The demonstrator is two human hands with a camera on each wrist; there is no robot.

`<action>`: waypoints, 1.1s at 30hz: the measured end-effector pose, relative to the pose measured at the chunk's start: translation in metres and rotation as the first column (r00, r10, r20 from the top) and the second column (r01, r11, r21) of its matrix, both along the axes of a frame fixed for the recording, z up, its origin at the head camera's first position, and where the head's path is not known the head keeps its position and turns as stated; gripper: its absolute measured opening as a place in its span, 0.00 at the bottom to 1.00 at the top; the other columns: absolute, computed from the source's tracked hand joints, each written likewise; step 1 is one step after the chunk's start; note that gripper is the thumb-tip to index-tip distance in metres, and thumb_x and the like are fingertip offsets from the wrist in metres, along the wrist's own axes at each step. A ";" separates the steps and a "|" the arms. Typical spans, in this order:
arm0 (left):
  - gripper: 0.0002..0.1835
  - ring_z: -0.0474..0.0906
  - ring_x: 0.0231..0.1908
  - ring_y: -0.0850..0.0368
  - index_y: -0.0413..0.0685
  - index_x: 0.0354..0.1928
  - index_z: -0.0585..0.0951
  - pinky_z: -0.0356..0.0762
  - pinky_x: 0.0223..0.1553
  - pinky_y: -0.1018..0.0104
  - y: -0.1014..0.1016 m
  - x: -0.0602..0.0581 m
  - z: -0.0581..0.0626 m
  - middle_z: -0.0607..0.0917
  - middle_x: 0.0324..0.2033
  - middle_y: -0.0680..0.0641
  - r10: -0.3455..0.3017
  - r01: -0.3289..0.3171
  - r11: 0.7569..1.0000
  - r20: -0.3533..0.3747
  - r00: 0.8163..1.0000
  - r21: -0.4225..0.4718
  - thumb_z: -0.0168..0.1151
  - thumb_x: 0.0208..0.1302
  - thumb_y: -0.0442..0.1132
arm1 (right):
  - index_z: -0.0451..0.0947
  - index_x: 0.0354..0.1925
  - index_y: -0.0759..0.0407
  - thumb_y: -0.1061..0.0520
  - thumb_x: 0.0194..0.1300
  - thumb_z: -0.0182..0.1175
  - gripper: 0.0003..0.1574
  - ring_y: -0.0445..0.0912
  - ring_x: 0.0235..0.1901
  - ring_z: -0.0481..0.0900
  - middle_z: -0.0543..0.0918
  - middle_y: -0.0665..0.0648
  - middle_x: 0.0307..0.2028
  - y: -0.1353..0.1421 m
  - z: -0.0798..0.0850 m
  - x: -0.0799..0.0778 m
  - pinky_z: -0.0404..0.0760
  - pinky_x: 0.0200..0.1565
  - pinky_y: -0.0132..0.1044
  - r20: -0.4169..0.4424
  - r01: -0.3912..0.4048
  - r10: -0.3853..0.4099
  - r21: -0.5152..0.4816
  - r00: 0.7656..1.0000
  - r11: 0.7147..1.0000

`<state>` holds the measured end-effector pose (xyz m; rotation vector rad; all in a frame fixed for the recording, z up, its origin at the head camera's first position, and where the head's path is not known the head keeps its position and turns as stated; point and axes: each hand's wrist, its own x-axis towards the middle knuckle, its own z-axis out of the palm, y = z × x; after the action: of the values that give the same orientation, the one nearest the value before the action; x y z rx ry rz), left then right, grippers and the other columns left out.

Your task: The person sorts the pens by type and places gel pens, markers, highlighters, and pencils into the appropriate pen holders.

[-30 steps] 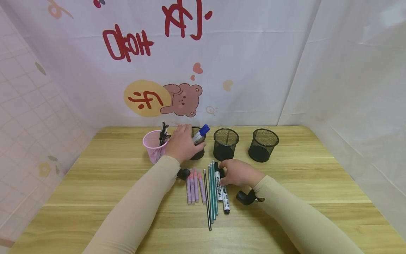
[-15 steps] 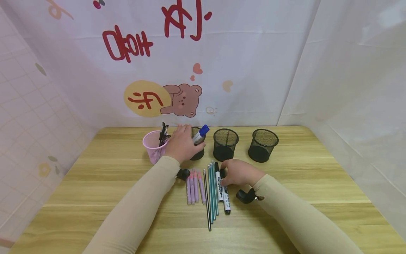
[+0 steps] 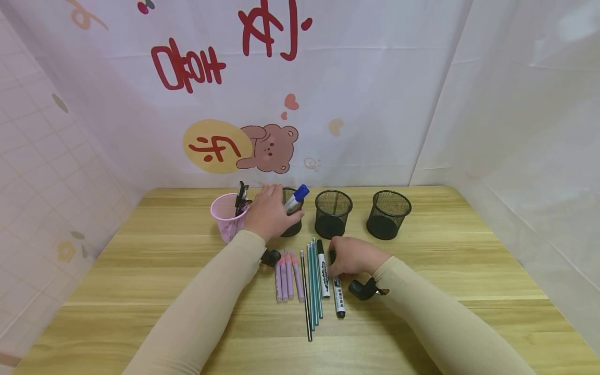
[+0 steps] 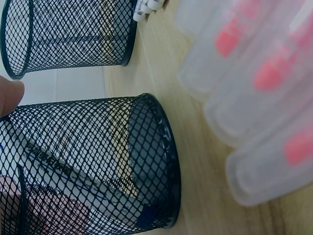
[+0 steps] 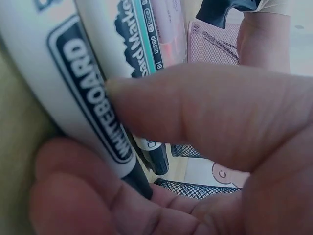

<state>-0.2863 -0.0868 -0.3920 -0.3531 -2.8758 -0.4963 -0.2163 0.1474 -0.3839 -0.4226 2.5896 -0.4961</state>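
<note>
My right hand [image 3: 356,256] pinches a black-capped whiteboard marker [image 3: 339,302] low over the table, thumb on one side and fingers curled round the other. In the right wrist view the marker's white barrel [image 5: 90,98] shows between thumb and fingertips. Beside it lies a second whiteboard marker [image 3: 323,273]. At the back, my left hand [image 3: 269,213] holds a black mesh pen cup [image 3: 294,229] by its rim, the thumb at the front. A blue-capped marker [image 3: 298,197] leans inside that cup, its barrel visible through the mesh in the left wrist view.
Left of the held cup stands a pink mesh cup [image 3: 224,216] with black pens. Two more black mesh cups, one in the middle [image 3: 331,226] and one at right [image 3: 385,226], line the back. Several teal pencils [image 3: 315,291], a black pencil [image 3: 306,294] and several lilac pens [image 3: 285,278] lie in front.
My right hand has shifted slightly right, drawing the marker away from the one beside it and widening the gap. The left hand stays at the cup.
</note>
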 end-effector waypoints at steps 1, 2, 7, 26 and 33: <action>0.54 0.59 0.80 0.39 0.38 0.75 0.66 0.53 0.83 0.47 0.000 0.000 0.000 0.73 0.72 0.38 0.000 0.000 1.000 0.000 1.000 0.001 0.61 0.62 0.75 | 0.77 0.58 0.65 0.54 0.55 0.77 0.35 0.46 0.31 0.80 0.82 0.55 0.35 0.000 0.000 0.000 0.75 0.32 0.36 0.005 0.003 -0.003 -0.005 1.000 1.000; 0.54 0.59 0.80 0.40 0.38 0.75 0.66 0.53 0.83 0.47 0.000 0.000 0.000 0.73 0.72 0.39 0.000 0.000 1.000 0.001 1.000 0.001 0.61 0.62 0.75 | 0.77 0.57 0.65 0.54 0.55 0.77 0.35 0.46 0.30 0.80 0.82 0.55 0.34 0.001 0.000 0.001 0.75 0.31 0.36 0.007 0.006 -0.006 -0.007 1.000 1.000; 0.54 0.59 0.80 0.40 0.39 0.75 0.66 0.52 0.83 0.47 0.000 -0.001 0.000 0.74 0.72 0.39 -0.002 0.002 1.000 0.003 1.000 0.005 0.61 0.62 0.75 | 0.76 0.57 0.64 0.56 0.56 0.77 0.33 0.45 0.25 0.80 0.83 0.55 0.32 0.001 -0.002 0.001 0.75 0.28 0.35 0.032 0.032 -0.031 -0.032 0.999 0.999; 0.54 0.58 0.81 0.41 0.40 0.76 0.66 0.50 0.83 0.48 0.000 0.000 0.000 0.73 0.73 0.39 0.002 -0.002 1.000 0.012 1.000 0.002 0.60 0.63 0.75 | 0.74 0.58 0.65 0.58 0.56 0.75 0.34 0.45 0.21 0.78 0.82 0.57 0.32 0.000 -0.006 0.002 0.76 0.23 0.35 0.040 0.059 -0.057 -0.053 0.998 0.997; 0.53 0.58 0.81 0.40 0.40 0.75 0.66 0.51 0.83 0.47 0.001 0.001 0.001 0.73 0.73 0.39 0.002 -0.002 1.000 0.010 1.000 0.002 0.60 0.63 0.75 | 0.73 0.59 0.64 0.58 0.56 0.75 0.35 0.46 0.22 0.79 0.82 0.57 0.33 0.000 -0.004 0.003 0.76 0.23 0.35 0.050 0.069 -0.066 -0.058 0.997 0.996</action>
<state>-0.2857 -0.0862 -0.3908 -0.3482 -2.8849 -0.5026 -0.2128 0.1469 -0.3881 -0.3390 2.5545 -0.6005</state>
